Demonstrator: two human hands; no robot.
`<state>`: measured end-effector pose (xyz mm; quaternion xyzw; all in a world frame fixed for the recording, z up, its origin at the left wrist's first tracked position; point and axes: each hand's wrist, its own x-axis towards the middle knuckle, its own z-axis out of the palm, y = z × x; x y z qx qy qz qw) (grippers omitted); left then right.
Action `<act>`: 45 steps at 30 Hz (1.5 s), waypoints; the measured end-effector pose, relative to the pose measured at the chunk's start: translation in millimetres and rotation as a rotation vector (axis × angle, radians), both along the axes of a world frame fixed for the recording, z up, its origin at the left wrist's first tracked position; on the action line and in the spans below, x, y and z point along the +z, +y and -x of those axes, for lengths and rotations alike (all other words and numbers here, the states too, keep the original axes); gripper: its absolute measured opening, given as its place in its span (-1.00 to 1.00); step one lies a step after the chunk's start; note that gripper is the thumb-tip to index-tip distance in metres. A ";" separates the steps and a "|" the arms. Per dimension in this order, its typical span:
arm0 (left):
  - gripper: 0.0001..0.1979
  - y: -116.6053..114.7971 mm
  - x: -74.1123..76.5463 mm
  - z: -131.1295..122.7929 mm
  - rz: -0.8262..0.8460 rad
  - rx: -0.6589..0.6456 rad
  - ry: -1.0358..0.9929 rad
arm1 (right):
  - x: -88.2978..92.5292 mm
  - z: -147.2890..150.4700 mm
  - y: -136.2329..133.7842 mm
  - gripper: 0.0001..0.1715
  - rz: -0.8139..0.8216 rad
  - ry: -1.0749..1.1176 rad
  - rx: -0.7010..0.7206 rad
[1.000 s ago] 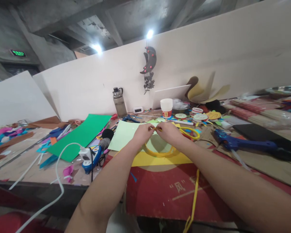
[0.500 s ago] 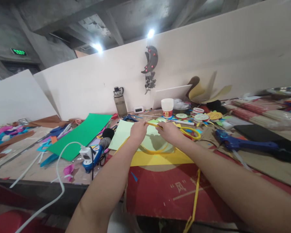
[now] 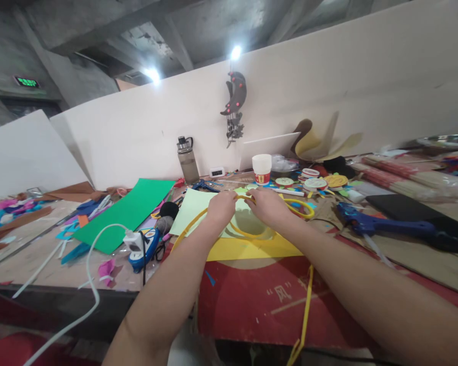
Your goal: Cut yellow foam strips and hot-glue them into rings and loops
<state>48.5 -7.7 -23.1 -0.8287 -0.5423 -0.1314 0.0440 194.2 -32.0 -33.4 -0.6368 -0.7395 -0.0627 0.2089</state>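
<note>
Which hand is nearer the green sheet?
Left. The left hand sits right of the green sheet, apart from it; the right hand is farther right.

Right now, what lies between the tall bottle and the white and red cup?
In the head view, a small white clock-like device stands between the bottle and the cup, nearer the bottle, with small clutter beside it.
</note>
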 end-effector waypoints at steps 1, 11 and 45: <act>-0.70 -1.3 0.0 -1.3 -0.004 -0.018 0.007 | 0.7 -0.3 -0.1 -0.66 0.008 -0.019 0.003; -0.67 -4.4 3.0 -1.5 -0.021 0.080 -0.031 | 3.0 -0.2 -1.1 -0.62 0.015 -0.069 0.017; -0.69 -14.3 3.6 -10.8 -0.018 0.056 0.045 | 0.7 -1.5 3.0 -0.57 0.072 -0.017 -0.063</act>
